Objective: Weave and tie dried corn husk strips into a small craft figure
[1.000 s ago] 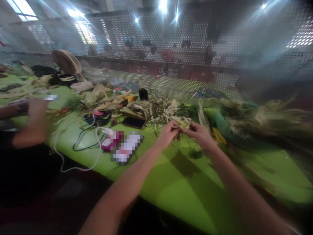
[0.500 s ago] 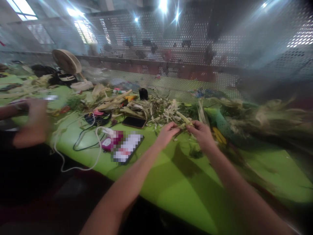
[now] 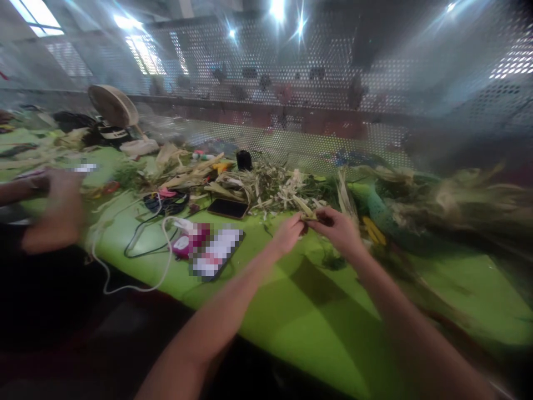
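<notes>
A pale yellow-green strip of dried corn husk (image 3: pixel 306 209) is pinched between my two hands above the green table (image 3: pixel 300 333). My left hand (image 3: pixel 288 233) has its fingers closed on the near end of the strip. From the right, my right hand (image 3: pixel 336 225) closes thumb and fingers on the same strip; its fingertips are partly hidden. Just behind both hands lies a heap of shredded husk pieces (image 3: pixel 287 186). A small dark green tuft (image 3: pixel 334 260) rests on the table below my right hand.
A black phone (image 3: pixel 227 208), a lit phone (image 3: pixel 217 254) and a magenta device (image 3: pixel 189 244) with a white cable lie left of my hands. To the right stand a teal basket (image 3: pixel 378 208) and yellow pieces (image 3: pixel 373 230). A co-worker's hand (image 3: pixel 64 186) is at far left.
Both hands have shifted slightly; my left hand has turned and come closer to the right. The husk strip between them has tilted and moved a little left.
</notes>
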Action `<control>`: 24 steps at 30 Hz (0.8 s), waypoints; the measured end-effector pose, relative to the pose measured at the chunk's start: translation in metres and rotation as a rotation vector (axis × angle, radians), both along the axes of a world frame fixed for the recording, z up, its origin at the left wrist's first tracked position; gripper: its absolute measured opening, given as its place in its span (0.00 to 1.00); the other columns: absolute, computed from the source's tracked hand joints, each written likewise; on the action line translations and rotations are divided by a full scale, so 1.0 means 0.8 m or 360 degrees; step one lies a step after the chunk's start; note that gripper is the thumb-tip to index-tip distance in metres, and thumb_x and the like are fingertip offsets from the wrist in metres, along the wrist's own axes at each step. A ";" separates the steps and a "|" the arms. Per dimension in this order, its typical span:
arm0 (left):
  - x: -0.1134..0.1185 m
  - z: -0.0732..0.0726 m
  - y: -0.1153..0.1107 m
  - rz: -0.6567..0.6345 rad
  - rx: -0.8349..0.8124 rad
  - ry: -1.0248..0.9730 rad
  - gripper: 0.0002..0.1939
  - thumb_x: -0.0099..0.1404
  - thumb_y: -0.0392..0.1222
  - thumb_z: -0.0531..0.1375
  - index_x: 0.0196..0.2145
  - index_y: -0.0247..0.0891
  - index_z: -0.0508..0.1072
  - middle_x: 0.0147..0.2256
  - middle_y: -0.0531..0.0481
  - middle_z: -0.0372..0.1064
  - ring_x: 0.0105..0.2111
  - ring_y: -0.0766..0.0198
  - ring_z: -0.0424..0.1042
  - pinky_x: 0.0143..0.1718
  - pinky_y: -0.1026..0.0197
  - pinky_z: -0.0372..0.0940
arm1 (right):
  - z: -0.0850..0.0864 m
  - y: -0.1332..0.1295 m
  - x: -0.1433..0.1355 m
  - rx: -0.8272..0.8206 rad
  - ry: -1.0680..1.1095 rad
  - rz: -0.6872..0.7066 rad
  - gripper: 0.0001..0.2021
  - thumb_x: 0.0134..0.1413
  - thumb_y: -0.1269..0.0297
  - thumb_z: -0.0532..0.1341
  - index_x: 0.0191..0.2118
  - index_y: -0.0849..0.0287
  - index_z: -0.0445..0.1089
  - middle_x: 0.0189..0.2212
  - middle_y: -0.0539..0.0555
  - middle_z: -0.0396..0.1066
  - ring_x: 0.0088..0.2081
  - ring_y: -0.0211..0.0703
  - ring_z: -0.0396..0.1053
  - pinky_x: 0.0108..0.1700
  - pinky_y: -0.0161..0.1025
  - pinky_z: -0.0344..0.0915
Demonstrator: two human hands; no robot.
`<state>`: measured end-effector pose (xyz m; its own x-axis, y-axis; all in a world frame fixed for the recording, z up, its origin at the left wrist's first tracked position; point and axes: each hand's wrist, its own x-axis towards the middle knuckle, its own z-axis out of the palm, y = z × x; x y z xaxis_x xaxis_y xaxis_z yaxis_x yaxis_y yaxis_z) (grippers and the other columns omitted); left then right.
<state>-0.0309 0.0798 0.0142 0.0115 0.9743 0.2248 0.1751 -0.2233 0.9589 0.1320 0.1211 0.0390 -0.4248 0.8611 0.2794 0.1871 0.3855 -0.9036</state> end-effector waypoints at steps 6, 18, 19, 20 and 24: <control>-0.002 0.007 -0.002 0.0022 -0.0043 -0.0114 0.10 0.61 0.39 0.52 0.23 0.39 0.57 0.23 0.55 0.52 0.25 0.67 0.53 0.29 0.62 0.49 | 0.007 0.009 0.012 0.0058 0.0015 -0.0135 0.13 0.45 0.54 0.66 0.34 0.58 0.75 0.25 0.50 0.70 0.28 0.39 0.65 0.31 0.36 0.62; 0.002 -0.006 0.001 -0.0006 0.0028 0.0284 0.06 0.63 0.38 0.53 0.30 0.39 0.69 0.28 0.51 0.66 0.32 0.62 0.63 0.37 0.60 0.58 | 0.012 0.010 0.019 0.0212 -0.0297 -0.0219 0.14 0.51 0.51 0.64 0.35 0.56 0.79 0.35 0.54 0.78 0.36 0.46 0.71 0.37 0.39 0.64; 0.004 -0.008 0.001 -0.0024 0.0044 0.0314 0.07 0.64 0.38 0.53 0.30 0.39 0.69 0.28 0.51 0.67 0.32 0.62 0.64 0.38 0.60 0.59 | 0.011 0.010 0.018 0.0192 -0.0300 -0.0182 0.14 0.49 0.51 0.65 0.34 0.57 0.79 0.34 0.54 0.77 0.34 0.45 0.71 0.35 0.39 0.63; 0.006 -0.009 0.001 -0.0049 0.0053 0.0335 0.07 0.64 0.38 0.54 0.30 0.39 0.69 0.29 0.51 0.68 0.32 0.61 0.65 0.38 0.60 0.60 | 0.010 0.011 0.017 0.0160 -0.0280 -0.0163 0.14 0.48 0.51 0.65 0.33 0.57 0.78 0.32 0.53 0.76 0.31 0.43 0.69 0.33 0.38 0.62; 0.011 -0.009 -0.001 -0.0137 0.0070 0.0403 0.07 0.65 0.40 0.54 0.30 0.39 0.69 0.30 0.50 0.70 0.32 0.61 0.66 0.37 0.59 0.62 | 0.006 0.015 0.015 0.0027 0.0014 -0.0335 0.15 0.44 0.51 0.66 0.27 0.59 0.72 0.23 0.49 0.69 0.25 0.38 0.61 0.28 0.36 0.57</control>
<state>-0.0219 0.0793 0.0067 0.1551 0.9566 0.2466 0.3869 -0.2885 0.8758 0.1441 0.1329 0.0435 -0.2338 0.9257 0.2972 0.2573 0.3537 -0.8993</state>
